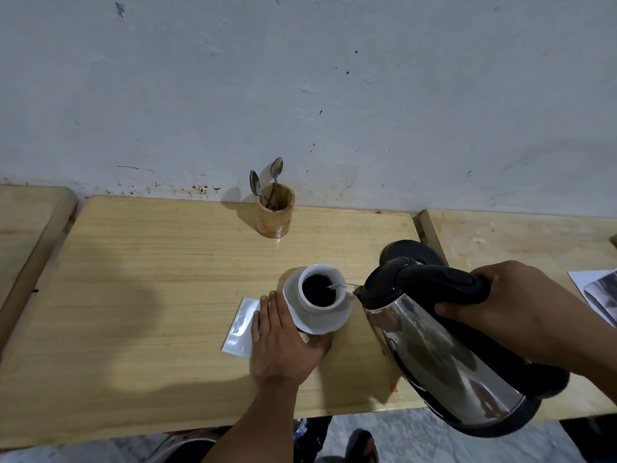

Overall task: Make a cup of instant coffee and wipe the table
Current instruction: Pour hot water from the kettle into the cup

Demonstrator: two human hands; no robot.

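The steel kettle was held by its black handle, with the fingers of the right hand curled tight round it. The kettle was tipped toward the left, so that its spout came just over the rim of the white cup. A thin stream of water was seen going from the spout into the cup, just in front of that grip. The cup looked dark inside, most likely with coffee powder being wetted.

The cup stood on a white saucer. The left hand was laid flat on the wooden table, fingers straight and held apart from the thumb, with the saucer's edge touched between them. It was probably put there so the cup would not slide while water was poured. Part of a silver coffee packet was covered by that hand's fingers.

The kettle's black base was left behind the kettle, beyond the right hand's grip. Two spoons were kept in a wooden holder by the wall, well beyond both hands, ready for stirring. The pouring seemed only begun, and the wiping was not yet done.
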